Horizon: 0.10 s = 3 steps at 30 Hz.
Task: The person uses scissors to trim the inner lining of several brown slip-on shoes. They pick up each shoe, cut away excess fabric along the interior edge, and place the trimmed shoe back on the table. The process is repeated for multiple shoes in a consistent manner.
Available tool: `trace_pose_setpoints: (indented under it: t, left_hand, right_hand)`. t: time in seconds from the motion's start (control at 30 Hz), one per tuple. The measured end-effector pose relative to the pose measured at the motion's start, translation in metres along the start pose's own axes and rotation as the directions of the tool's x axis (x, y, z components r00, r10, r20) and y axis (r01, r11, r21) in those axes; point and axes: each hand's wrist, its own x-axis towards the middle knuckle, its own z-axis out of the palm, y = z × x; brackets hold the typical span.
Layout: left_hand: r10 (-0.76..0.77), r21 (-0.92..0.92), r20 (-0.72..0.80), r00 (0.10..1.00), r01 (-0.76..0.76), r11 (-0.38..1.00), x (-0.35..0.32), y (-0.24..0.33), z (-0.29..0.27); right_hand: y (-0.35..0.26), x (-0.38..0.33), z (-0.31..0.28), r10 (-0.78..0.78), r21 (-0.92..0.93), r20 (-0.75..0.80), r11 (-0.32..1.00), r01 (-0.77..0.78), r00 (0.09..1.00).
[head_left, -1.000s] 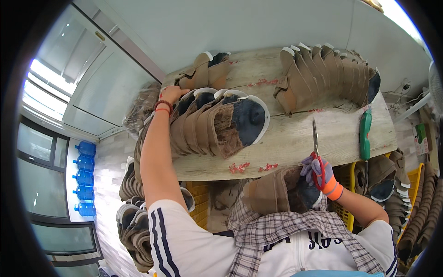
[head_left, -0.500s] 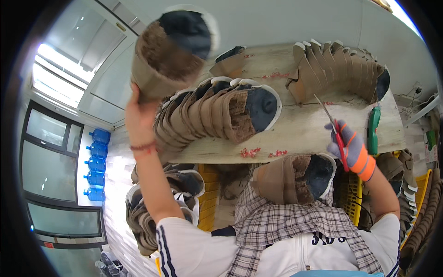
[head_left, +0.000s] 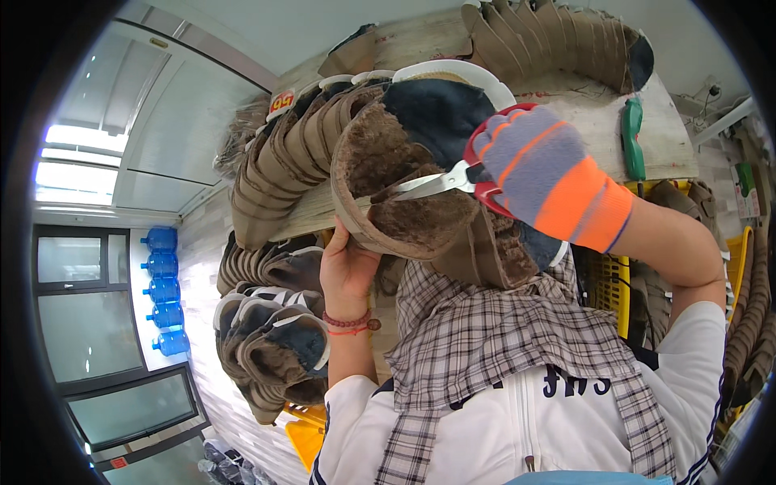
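Observation:
My left hand (head_left: pixel 349 271), bare with a red beaded bracelet, grips the lower edge of a brown fur-lined shoe upper (head_left: pixel 378 149). Its open side, with dark blue lining and a white rim, is turned up toward me. In a grey and orange glove, my right hand (head_left: pixel 540 166) is closed on red-handled scissors (head_left: pixel 440 184). The blades reach into the opening, over the brown fur; whether they touch it I cannot tell. Another fur-lined upper (head_left: pixel 485 250) lies on my lap, partly hidden under the held one. Behind, a nested row of uppers (head_left: pixel 279 166) rests on the table.
A second row of uppers (head_left: pixel 550 44) is at the table's far right, near a green-handled tool (head_left: pixel 633 137). More uppers (head_left: pixel 271 352) are piled at my left. A yellow crate (head_left: pixel 616 295) stands at my right. Blue water bottles (head_left: pixel 164 289) line the left wall.
My left hand has brought the upper down from the upper left to in front of me. My right hand has moved left with the scissors, whose blades now point into it.

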Motion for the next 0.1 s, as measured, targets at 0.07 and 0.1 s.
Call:
trace_pose_setpoints:
  t: [0.07, 0.1]
  left_hand:
    - [-0.016, -0.016, -0.014, 1.0, 0.016, 1.0, 0.002, -0.0022, -0.0052]
    - [-0.031, -0.012, -0.007, 0.999, 0.031, 0.999, 0.0052, -0.0027, -0.0046]
  right_hand:
    - [-0.0055, 0.004, 0.0104, 0.001, -0.016, 0.045, 1.0, 0.0, 0.999]
    - [-0.0094, 0.0079, 0.0106, 0.027, -0.051, 0.102, 0.998, -0.021, 0.994]
